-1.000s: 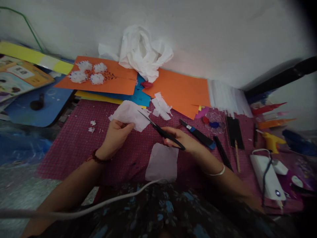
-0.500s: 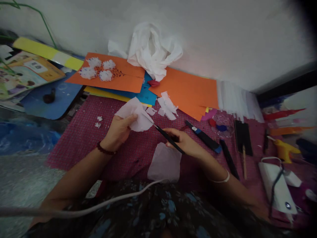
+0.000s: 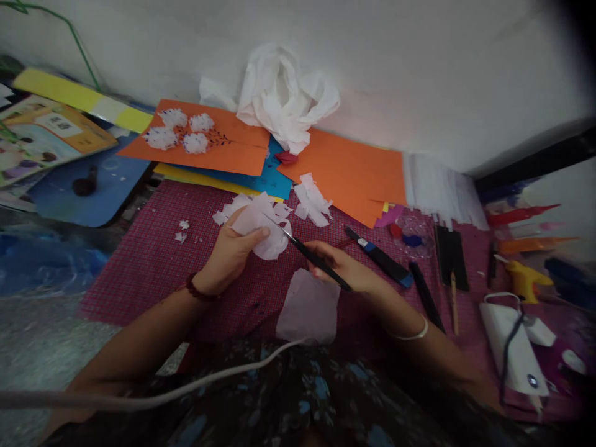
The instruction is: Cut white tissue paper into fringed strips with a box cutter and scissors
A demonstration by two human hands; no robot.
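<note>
My left hand (image 3: 233,251) pinches a rounded piece of white tissue paper (image 3: 272,243) between thumb and fingers. Black-handled scissors (image 3: 321,264) sit in my right hand (image 3: 338,264), their blades pointing up and left against the paper's right side. White paper scraps (image 3: 282,212) lie just behind the held piece. A larger cut scrap (image 3: 313,200) rests to the right of them. Below my right hand, close to my body, a flat sheet of white tissue (image 3: 308,307) lies on the checked red cloth (image 3: 139,273).
Orange sheets (image 3: 354,171) lie at the back, one bearing white paper blossoms (image 3: 195,143). Crumpled white tissue (image 3: 284,99) leans on the wall. To the right are a utility knife (image 3: 379,256), a yellow glue gun (image 3: 526,279) and a white power strip (image 3: 514,347). A cable (image 3: 177,391) crosses my front.
The scissors have cut along the paper's edge, and scraps now lie behind it. My left hand has turned the held piece, which looks smaller and rounder. The camera view has shifted slightly.
</note>
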